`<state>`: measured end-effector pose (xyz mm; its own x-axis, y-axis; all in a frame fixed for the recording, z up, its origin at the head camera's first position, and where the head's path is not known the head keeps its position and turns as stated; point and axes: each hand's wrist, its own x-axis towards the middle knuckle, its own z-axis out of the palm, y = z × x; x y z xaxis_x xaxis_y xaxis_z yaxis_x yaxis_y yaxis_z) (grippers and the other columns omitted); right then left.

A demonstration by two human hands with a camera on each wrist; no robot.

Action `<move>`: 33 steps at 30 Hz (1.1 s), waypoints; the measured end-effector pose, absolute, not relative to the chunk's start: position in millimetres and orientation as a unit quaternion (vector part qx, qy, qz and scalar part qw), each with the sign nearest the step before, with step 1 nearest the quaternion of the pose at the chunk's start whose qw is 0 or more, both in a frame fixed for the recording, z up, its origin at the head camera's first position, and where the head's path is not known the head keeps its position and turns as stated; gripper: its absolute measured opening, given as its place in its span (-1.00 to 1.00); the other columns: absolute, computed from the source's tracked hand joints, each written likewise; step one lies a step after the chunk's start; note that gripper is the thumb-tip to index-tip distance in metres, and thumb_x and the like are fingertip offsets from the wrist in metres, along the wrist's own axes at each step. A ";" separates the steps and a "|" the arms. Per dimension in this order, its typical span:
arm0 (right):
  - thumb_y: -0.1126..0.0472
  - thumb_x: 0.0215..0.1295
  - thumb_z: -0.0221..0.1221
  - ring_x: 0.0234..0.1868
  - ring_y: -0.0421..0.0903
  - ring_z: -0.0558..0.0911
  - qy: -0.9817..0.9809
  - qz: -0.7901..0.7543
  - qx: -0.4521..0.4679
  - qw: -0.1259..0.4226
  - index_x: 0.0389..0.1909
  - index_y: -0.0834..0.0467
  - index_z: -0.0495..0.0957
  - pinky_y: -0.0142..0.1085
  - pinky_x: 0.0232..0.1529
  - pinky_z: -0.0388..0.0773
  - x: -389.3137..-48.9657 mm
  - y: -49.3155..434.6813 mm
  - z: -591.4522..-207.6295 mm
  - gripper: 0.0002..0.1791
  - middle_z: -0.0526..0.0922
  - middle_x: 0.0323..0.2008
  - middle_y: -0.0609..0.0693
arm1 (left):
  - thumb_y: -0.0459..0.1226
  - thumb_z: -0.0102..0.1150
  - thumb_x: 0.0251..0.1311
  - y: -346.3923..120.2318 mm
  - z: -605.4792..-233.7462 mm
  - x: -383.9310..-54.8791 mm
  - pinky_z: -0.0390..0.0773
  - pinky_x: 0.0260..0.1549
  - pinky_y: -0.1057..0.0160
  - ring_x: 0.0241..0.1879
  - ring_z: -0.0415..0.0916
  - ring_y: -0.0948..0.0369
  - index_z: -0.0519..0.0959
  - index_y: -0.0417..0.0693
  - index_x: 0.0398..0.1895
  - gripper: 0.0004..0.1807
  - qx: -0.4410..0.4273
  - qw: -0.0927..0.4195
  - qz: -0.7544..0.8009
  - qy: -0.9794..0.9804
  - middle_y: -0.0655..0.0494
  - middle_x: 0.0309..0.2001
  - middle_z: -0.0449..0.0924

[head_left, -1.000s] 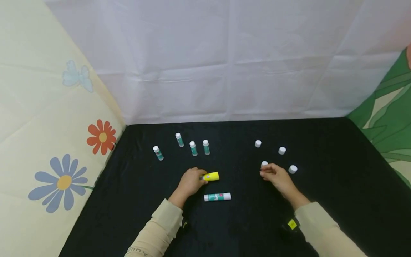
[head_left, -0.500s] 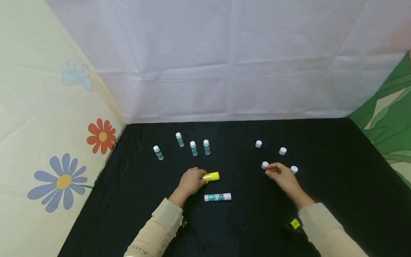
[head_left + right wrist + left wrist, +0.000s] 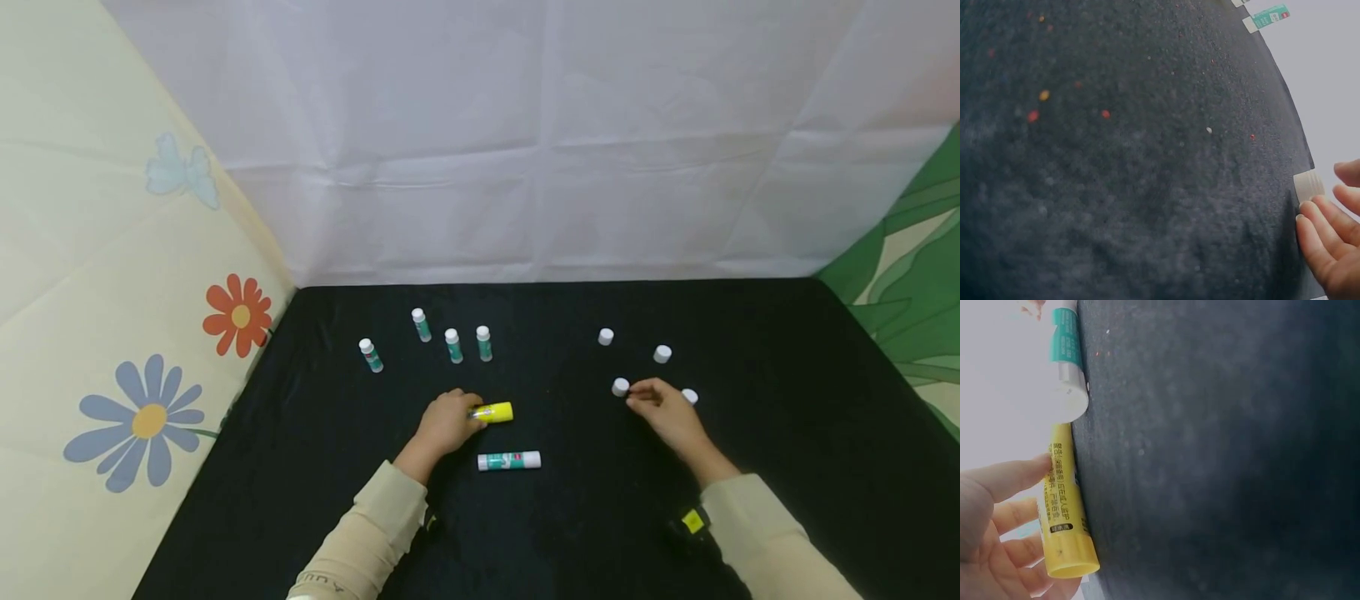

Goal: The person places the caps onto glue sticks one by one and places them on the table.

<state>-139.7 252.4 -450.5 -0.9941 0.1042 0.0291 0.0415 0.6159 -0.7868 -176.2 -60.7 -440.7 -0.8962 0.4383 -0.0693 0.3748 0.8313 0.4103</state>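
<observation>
My left hand (image 3: pixel 447 423) grips a yellow glue stick (image 3: pixel 497 412) that lies along the black cloth. In the left wrist view the thumb (image 3: pixel 1019 478) is against the yellow tube (image 3: pixel 1060 500), with the fingers behind it. My right hand (image 3: pixel 669 414) is beside a white cap (image 3: pixel 620 387), its fingers loosely bent. The right wrist view has those fingertips (image 3: pixel 1316 206) right at the lower edge of the cap (image 3: pixel 1308 185), with the thumb apart from it. A green-and-white glue stick (image 3: pixel 509 461) lies sideways in front of the yellow one.
At the back left several green glue sticks with white caps (image 3: pixel 483 343) stand upright on the black cloth (image 3: pixel 570 533). More white caps (image 3: pixel 606 337) stand at the right, one partly hidden behind my right hand. A white curtain (image 3: pixel 435 167) hangs behind the table.
My right hand has drawn back slightly to the right, and the white cap it partly covered now stands in full view. My left hand stays on the yellow glue stick.
</observation>
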 end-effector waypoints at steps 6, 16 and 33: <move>0.29 0.12 0.09 -0.35 -0.01 0.49 -0.902 0.428 -0.041 0.036 -0.25 0.38 0.42 -0.28 -0.39 0.38 -141.1 251.4 -449.6 -0.77 0.53 -0.33 0.21 | -0.13 0.13 0.02 -63.9 -440.3 -176.9 0.38 -0.31 0.16 -0.36 0.37 0.15 0.50 -0.13 -0.12 -0.63 0.201 0.086 0.209 0.953 0.02 -0.29 0.48; 0.32 0.11 0.08 -0.31 0.06 0.50 -0.904 0.424 -0.040 0.044 -0.25 0.39 0.40 -0.25 -0.36 0.39 -143.6 249.4 -450.2 -0.77 0.51 -0.32 0.24 | -0.09 0.12 0.03 -75.8 -440.5 -179.3 0.39 -0.32 0.16 -0.35 0.38 0.13 0.50 -0.15 -0.12 -0.60 0.167 0.066 0.237 0.955 0.01 -0.31 0.47; 0.35 0.09 0.10 -0.31 0.12 0.51 -0.910 0.409 -0.026 0.061 -0.28 0.40 0.39 -0.22 -0.35 0.40 -149.3 247.6 -454.0 -0.79 0.51 -0.34 0.27 | -0.14 0.10 0.06 -124.0 -439.1 -183.5 0.36 -0.22 0.08 -0.23 0.38 0.05 0.47 -0.20 -0.12 -0.63 0.072 0.039 0.269 0.960 -0.05 -0.24 0.46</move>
